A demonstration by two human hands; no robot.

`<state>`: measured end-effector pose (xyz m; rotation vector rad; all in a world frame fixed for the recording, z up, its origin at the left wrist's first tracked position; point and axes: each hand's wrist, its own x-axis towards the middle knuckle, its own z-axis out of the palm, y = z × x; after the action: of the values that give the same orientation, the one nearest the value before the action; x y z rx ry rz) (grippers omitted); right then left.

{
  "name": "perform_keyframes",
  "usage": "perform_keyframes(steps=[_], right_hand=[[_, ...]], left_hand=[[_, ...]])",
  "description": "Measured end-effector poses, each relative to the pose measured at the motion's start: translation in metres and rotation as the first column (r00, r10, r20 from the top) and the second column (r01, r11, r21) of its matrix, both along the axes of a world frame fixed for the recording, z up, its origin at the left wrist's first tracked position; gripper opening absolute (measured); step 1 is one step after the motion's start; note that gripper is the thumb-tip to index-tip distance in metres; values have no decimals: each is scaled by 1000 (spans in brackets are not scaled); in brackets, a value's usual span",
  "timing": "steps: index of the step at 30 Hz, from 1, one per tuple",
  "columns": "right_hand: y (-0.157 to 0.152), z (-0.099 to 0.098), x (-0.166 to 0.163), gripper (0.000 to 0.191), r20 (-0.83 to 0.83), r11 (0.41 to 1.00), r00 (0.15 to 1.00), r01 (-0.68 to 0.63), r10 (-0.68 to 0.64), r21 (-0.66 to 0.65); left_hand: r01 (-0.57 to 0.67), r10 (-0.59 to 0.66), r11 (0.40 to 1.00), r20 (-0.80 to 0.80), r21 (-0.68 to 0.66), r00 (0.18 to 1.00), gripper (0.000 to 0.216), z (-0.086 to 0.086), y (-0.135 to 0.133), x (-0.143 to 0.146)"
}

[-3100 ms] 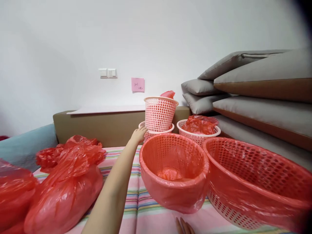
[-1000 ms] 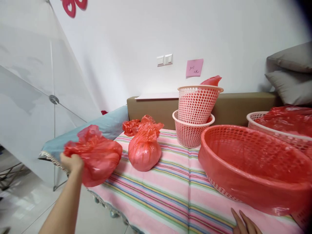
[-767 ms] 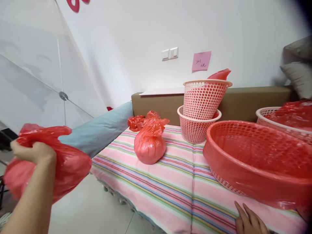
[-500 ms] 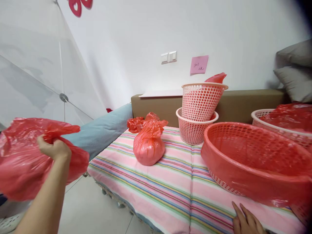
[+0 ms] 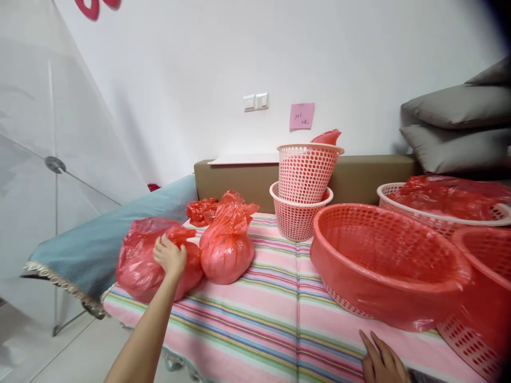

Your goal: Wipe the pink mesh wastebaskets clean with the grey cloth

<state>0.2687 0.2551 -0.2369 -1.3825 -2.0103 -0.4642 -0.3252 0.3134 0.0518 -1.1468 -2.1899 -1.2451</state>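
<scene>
My left hand [image 5: 171,257] is at a tied red plastic bag [image 5: 139,260], full and rounded, resting on the striped cloth [image 5: 255,324]. Its fingers look loosened and spread against the bag's gathered top, not wrapped tightly round it. Right beside that bag stands another tied, full red bag [image 5: 227,252], with a crumpled red bag [image 5: 202,211] behind it. At the bottom right, my right hand [image 5: 383,361] lies on the cloth with fingers stretched out, holding nothing. In front of it is a large basket lined with red plastic [image 5: 383,290].
Two pink perforated baskets [image 5: 305,175] are stacked at the back. More lined baskets [image 5: 485,282] crowd the right, below grey cushions [image 5: 459,127]. A blue-covered armrest [image 5: 96,239] slopes along the left. A pink note [image 5: 302,116] is on the wall.
The bag at my left hand has moved right, from above the floor at the left onto the striped cloth beside the other bag. My left fingers have loosened. The view has turned somewhat right.
</scene>
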Motion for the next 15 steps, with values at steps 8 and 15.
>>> perform_keyframes(steps=[8,15], right_hand=[[-3,1,-11,44,-138,990,982,116,-125,-75],[2,-3,-9,44,-147,990,979,133,-139,-48]], left_hand=[[372,-410,879,-75,-298,909,107,18,89,72],[504,-667,561,2,-656,745,34,-14,101,169]])
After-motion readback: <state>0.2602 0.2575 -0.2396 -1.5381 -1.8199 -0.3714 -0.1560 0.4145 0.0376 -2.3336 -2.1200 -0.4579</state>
